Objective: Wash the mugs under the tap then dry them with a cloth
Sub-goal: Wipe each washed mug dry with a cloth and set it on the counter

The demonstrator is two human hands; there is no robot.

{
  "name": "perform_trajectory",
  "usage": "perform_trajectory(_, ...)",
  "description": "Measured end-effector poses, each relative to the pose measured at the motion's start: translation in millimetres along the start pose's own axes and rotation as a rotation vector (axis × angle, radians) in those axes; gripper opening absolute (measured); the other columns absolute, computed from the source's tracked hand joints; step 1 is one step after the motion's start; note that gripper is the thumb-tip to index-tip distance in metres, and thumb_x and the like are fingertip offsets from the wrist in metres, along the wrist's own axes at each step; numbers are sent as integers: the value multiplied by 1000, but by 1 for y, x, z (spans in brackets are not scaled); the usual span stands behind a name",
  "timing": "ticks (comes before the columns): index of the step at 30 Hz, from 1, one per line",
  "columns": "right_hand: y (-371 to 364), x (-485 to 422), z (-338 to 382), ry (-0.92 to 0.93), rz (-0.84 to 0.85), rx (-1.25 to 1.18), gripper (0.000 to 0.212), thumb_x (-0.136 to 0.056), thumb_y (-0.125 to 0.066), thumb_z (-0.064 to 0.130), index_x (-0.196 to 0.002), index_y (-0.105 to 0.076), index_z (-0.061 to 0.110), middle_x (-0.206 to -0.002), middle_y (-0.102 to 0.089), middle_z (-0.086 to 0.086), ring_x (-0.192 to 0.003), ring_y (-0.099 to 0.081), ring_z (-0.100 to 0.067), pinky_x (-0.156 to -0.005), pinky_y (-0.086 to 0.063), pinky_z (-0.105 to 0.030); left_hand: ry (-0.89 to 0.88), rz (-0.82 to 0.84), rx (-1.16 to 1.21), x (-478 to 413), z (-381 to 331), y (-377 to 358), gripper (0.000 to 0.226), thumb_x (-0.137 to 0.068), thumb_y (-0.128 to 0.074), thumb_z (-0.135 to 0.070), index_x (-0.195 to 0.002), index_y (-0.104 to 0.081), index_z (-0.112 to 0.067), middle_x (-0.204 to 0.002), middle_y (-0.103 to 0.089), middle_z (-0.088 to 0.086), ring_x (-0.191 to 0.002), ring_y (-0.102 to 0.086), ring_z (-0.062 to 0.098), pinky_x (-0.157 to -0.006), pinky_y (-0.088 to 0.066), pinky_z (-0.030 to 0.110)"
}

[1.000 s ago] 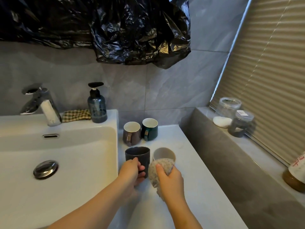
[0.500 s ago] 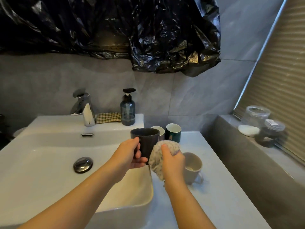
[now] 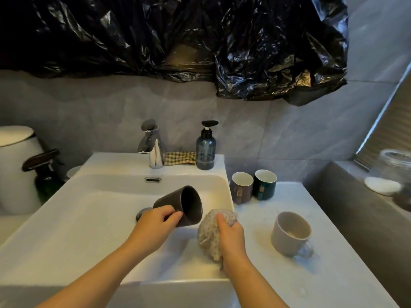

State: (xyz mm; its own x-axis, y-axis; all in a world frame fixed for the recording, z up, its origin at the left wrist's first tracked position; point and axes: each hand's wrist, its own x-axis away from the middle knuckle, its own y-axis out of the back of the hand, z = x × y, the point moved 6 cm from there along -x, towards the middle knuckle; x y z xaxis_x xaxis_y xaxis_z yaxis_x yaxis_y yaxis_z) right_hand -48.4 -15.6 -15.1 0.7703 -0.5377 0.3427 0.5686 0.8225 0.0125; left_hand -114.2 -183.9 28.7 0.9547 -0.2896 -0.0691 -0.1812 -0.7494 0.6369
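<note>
My left hand (image 3: pixel 155 225) grips a dark grey mug (image 3: pixel 184 204) over the white sink (image 3: pixel 66 230), tipped on its side with the mouth facing right. Just right of it, my right hand (image 3: pixel 231 238) clutches a bunched speckled cloth (image 3: pixel 211 234) over the sink's right rim. A beige mug (image 3: pixel 289 233) stands on the counter to the right. A brown mug (image 3: pixel 242 187) and a green mug (image 3: pixel 264 184) stand side by side farther back. The chrome tap (image 3: pixel 152 145) rises behind the basin; no water is seen running.
A blue soap pump bottle (image 3: pixel 205 152) and a checked cloth (image 3: pixel 180 157) sit on the sink's back ledge. A grey ledge (image 3: pixel 355 196) on the right carries jars. Black plastic sheeting (image 3: pixel 178 41) hangs above. A white bin (image 3: pixel 15 165) stands at left.
My left hand lifted the dark mug off the counter, carried it over the basin and tipped it sideways. My right hand followed with the cloth. The beige mug stayed on the counter.
</note>
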Motion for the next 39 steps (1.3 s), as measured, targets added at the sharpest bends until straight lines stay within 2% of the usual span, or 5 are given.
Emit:
perform_trajectory(13,-3,1,-6,-84,13,4,44,-97,-46,30,-135,-45,7,-129,-55,-13,-117,-53,-31,-97,-41,-34,-766,-73,-900,5,-8,-4,28,-52,-89,-21,-52,-62,-16,-49,-55,0,-44,-49,25,-46,-43,25)
perform_trajectory(27,-2,8,-2,-85,73,-66,46,-100,-39,30,-141,-37,11,-136,-49,-12,-123,-48,-32,-102,-40,-39,-859,-171,-883,5,-13,8,23,-80,-63,-25,-59,-63,-16,-55,-57,0,-50,-53,29,-54,-46,30)
perform_trajectory(30,-1,6,-3,-91,53,-46,46,-100,-38,30,-141,-36,11,-137,-48,-11,-124,-48,-32,-103,-39,-39,-744,-81,-763,3,-8,8,22,-60,-86,-24,-60,-64,-19,-57,-60,-3,-51,-55,24,-53,-45,26)
perform_trajectory(33,-1,4,-3,-77,52,-32,45,-100,-38,30,-141,-37,11,-138,-48,-12,-124,-47,-32,-103,-39,-39,-429,-14,-453,-1,-13,10,21,-85,-64,-32,-67,-57,-23,-62,-58,-9,-58,-50,12,-55,-36,20)
perform_trajectory(39,0,-2,-7,-70,10,-37,51,-99,-37,37,-145,-27,17,-144,-40,-10,-129,-42,-32,-107,-36,-42,570,65,771,-1,27,-11,37,-100,-37,-34,-68,-39,-16,-47,-35,0,-50,-42,20,-52,-38,26)
